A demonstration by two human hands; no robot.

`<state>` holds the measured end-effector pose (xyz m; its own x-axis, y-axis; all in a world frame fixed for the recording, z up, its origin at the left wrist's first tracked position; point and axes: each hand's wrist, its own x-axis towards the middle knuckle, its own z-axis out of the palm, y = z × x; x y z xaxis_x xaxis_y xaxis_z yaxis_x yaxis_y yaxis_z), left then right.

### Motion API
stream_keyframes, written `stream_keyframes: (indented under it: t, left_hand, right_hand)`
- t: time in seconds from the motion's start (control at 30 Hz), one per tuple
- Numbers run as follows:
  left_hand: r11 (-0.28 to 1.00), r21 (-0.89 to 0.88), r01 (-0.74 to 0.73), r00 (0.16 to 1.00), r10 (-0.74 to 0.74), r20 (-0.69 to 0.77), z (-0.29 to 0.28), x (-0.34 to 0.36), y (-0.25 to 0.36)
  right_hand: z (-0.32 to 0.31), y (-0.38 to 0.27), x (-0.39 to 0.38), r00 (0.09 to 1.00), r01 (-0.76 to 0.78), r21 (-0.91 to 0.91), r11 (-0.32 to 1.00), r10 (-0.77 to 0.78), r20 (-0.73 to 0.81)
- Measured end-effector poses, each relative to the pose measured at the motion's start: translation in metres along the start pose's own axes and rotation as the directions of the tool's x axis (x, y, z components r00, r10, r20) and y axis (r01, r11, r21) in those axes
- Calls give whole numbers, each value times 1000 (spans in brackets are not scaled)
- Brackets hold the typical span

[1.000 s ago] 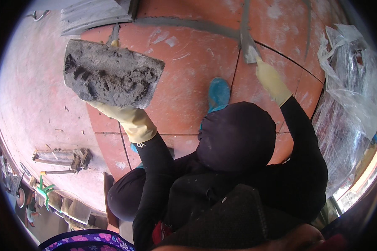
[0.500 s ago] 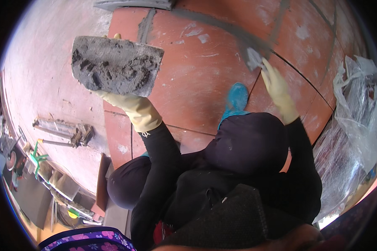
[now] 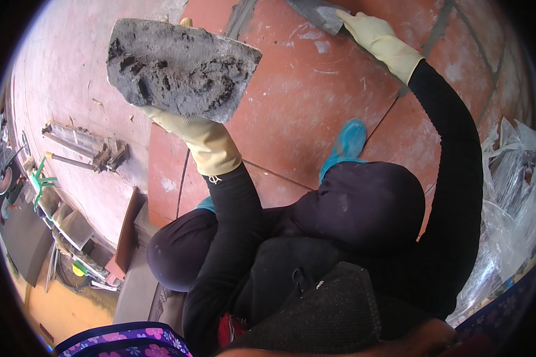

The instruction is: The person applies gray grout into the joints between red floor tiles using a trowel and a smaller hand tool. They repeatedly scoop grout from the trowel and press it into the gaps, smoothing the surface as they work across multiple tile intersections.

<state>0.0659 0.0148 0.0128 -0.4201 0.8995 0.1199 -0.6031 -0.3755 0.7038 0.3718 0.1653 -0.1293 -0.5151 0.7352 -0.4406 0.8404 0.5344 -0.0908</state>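
Observation:
My left hand [image 3: 202, 143], in a cream rubber glove, grips a flat mortar board [image 3: 249, 58] from underneath. A fingertip shows over the board's far edge; the other fingers are hidden below. Lumpy wet grey mortar [image 3: 167, 68] covers most of the board. At the far upper right my right hand [image 3: 378, 43], gloved the same way, is closed around a metal trowel [image 3: 321, 15]. The trowel's grey blade lies low over the red tiles [image 3: 304, 113], along a mortar-filled joint. Its handle is mostly hidden by my fingers.
My blue-covered foot [image 3: 350, 140] rests on the tiles. Crumpled clear plastic sheeting [image 3: 506, 208] lies at the right. On the left stand a tile-cutter-like tool [image 3: 86, 146], a green-framed item [image 3: 41, 178] and various building materials near a reddish-brown board [image 3: 125, 238].
My right hand and the trowel have moved away from me and to the left along the joint, the arm stretching out. The mortar board has shifted slightly farther away and to the right.

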Motion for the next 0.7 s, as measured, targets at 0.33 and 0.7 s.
stream_keyframes:
  t: [0.33, 0.7]
  left_hand:
    - [935, 355, 0, 996, 32, -84, 4, 0, -2]
    - [840, 540, -57, 996, 83, -22, 16, 4, -5]
  right_hand:
    - [21, 20, -44, 993, -39, -59, 998, 45, 110]
    - [31, 50, -97, 989, -65, -33, 997, 69, 128]
